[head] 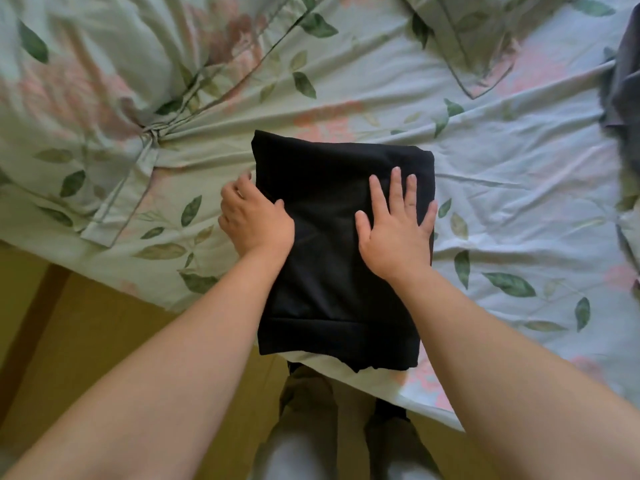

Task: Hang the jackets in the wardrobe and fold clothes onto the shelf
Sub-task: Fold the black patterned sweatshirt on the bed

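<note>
Left grip (pixel 255 218) holds the edge of the folded black garment (pixel 339 278), right grip (pixel 394 232) lies open, flat on it; folding looks nearly done, shelving is left.

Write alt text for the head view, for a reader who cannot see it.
A person's hands rest on a folded black garment lying on a leaf-and-flower bed sheet. The right hand lies spread flat on top; the left hand grips the garment's left edge. A grey cloth lies at the far right.
</note>
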